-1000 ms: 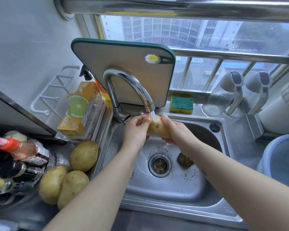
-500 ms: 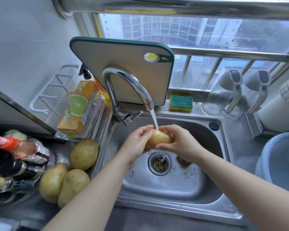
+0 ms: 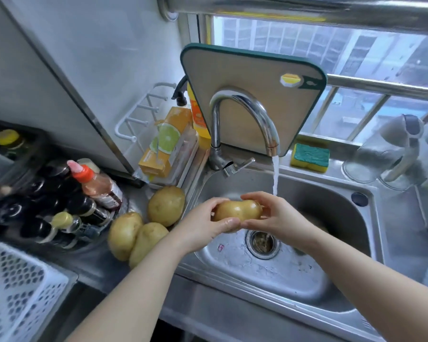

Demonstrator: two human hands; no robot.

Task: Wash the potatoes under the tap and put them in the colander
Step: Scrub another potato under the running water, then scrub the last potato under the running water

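Observation:
A wet yellow potato (image 3: 237,210) is held over the steel sink (image 3: 277,265), a little left of the water stream from the tap (image 3: 245,112). My left hand (image 3: 203,224) grips its left end and underside. My right hand (image 3: 281,215) holds its right end. Three more potatoes lie on the counter left of the sink: one (image 3: 166,205) by the rim and two (image 3: 134,236) side by side in front of it. A white perforated colander (image 3: 17,290) sits at the bottom left.
A cutting board (image 3: 252,77) leans behind the tap. A yellow-green sponge (image 3: 310,157) lies on the sink's back ledge. Several sauce bottles (image 3: 67,206) crowd the left counter, with a yellow box (image 3: 164,144) behind. Clear jugs (image 3: 391,154) stand at the right.
Both hands have lowered the potato away from the spout and shifted it left, out of the stream. The camera has turned left, bringing the colander into view.

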